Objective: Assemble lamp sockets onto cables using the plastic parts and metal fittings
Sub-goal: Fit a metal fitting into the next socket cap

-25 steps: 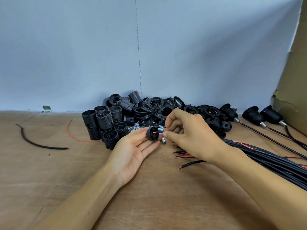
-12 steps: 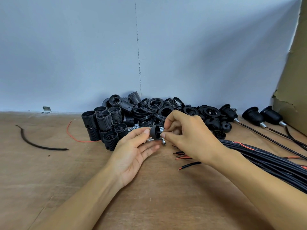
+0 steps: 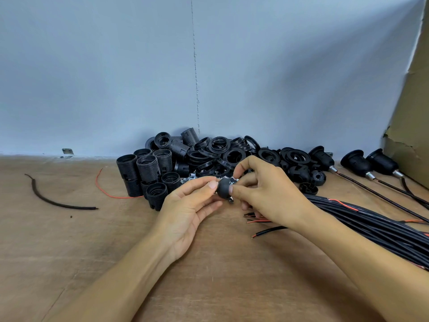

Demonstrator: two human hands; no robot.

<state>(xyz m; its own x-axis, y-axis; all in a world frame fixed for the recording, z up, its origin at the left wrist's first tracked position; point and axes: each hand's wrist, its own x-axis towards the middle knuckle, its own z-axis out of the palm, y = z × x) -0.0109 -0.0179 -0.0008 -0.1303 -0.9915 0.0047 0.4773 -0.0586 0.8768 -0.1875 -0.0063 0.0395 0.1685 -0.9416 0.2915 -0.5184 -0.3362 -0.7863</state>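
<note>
Just above the bench (image 3: 69, 252), our left hand (image 3: 185, 212) and right hand (image 3: 267, 196) both pinch a small black socket cap (image 3: 223, 187) between thumb and fingertips. From it, the plastic parts pile (image 3: 209, 154) lies at twelve o'clock and the cable bundle (image 3: 371, 226) at four o'clock.

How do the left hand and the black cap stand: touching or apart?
Touching. In the head view, the left hand pinches the black cap, thumb tip against its side.

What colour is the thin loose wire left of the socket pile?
The thin wire is red; the head view, the only one, shows it clearly.
</note>
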